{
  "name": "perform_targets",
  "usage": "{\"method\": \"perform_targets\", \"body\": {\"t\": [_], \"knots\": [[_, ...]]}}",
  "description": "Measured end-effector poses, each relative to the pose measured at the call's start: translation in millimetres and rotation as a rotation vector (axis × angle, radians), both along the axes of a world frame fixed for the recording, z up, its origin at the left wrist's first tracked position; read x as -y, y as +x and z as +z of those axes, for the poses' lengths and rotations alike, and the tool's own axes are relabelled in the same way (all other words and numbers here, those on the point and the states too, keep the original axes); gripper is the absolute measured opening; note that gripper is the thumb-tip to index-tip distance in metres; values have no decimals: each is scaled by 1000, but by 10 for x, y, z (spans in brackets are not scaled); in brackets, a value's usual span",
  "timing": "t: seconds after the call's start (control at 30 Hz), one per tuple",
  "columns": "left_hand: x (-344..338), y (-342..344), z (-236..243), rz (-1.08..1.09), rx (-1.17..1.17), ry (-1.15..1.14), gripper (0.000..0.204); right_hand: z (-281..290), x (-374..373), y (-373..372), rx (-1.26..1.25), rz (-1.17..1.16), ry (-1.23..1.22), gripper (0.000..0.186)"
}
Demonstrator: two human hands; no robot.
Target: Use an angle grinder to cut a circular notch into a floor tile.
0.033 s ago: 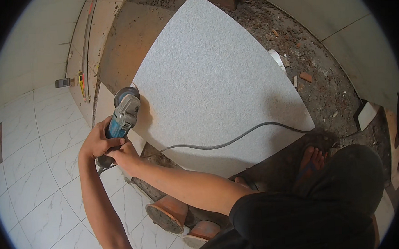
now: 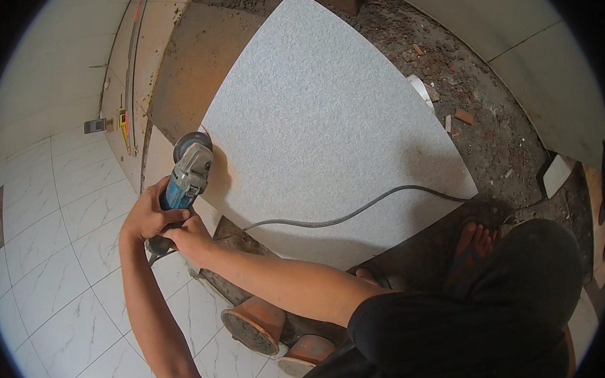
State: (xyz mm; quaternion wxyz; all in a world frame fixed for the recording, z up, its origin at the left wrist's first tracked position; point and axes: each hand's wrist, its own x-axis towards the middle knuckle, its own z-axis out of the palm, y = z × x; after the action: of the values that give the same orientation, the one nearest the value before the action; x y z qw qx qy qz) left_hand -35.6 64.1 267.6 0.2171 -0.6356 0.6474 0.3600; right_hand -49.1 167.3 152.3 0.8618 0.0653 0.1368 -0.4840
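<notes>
An angle grinder (image 2: pixel 182 185) with a blue and grey body is held in both my hands. My left hand (image 2: pixel 146 214) wraps round its body from the left, the thumb lying across it. Just below, my right hand (image 2: pixel 192 237) is closed on the rear of the grinder, its fingers partly hidden. The grinder's round disc (image 2: pixel 189 141) meets the left edge of a large pale grey speckled tile (image 2: pixel 326 119). Whether the disc is spinning cannot be made out. A dark power cord (image 2: pixel 318 224) runs across the tile's lower part.
Two clay-coloured pots (image 2: pixel 258 321) stand below my right forearm. White veined floor tiles (image 2: pixel 68 283) lie at left, with a yellow tape measure (image 2: pixel 122 118) and a long straight bar (image 2: pixel 131 75) beyond. Rubble (image 2: pixel 491 124) covers the ground at right. My foot (image 2: pixel 471 245) is near the tile's lower right corner.
</notes>
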Motion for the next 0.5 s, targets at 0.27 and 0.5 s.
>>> {"method": "perform_targets", "body": {"t": [0.27, 0.5], "knots": [[-19, -9, 77, -59, 65, -40, 66, 120, -27, 30, 129, -1, 45, 25], [-330, 78, 211, 21, -73, -149, 69, 114, -129, -48, -88, -109, -153, 59]]}}
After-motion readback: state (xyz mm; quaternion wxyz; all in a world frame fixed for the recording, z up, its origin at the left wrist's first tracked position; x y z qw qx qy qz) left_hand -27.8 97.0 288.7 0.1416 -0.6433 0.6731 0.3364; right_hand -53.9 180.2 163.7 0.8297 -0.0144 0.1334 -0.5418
